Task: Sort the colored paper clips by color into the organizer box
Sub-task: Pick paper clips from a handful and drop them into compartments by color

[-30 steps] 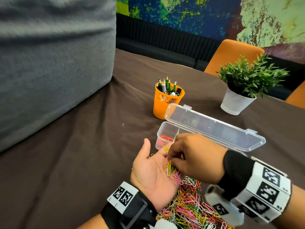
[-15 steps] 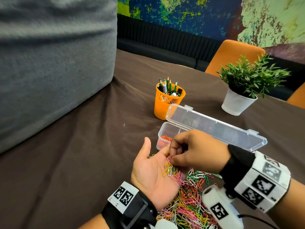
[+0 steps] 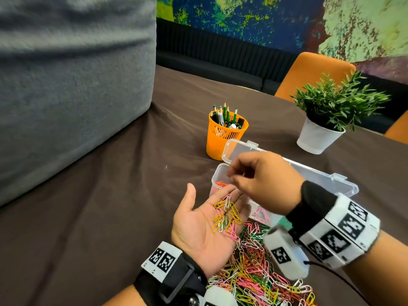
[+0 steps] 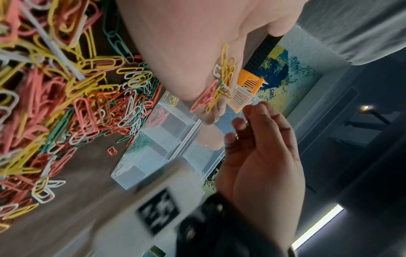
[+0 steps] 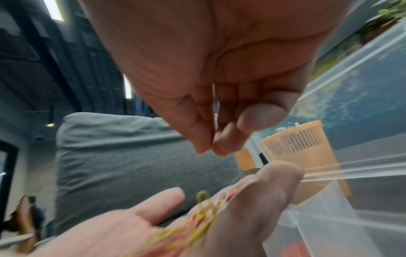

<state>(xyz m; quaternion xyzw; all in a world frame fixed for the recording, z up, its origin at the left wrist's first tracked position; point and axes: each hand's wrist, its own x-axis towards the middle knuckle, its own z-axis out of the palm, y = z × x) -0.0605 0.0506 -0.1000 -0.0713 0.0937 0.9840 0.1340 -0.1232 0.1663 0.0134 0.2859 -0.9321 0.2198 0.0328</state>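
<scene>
My left hand [image 3: 205, 219] lies palm up and flat, and several yellow, pink, white and green paper clips [image 3: 226, 215] rest on it. My right hand [image 3: 230, 176] hovers over the left end compartment of the clear organizer box [image 3: 217, 173], which holds orange clips [image 3: 221, 184]. Its thumb and fingertips [image 5: 209, 150] are pinched together, and no clip shows between them. Another compartment holds pink clips [image 3: 261, 214]. The mixed clip pile [image 3: 260, 268] lies on the table in front of the box. The box lid [image 3: 313, 175] stands open behind it.
An orange pencil cup [image 3: 225, 138] stands just behind the box. A potted plant [image 3: 320, 129] is at the back right, with an orange chair [image 3: 313, 71] beyond it. A large grey cushion [image 3: 66, 85] fills the left side of the brown table.
My right hand has lifted off the left palm and moved up and back over the box's left end. The left hand stays palm up, and its clips are now uncovered.
</scene>
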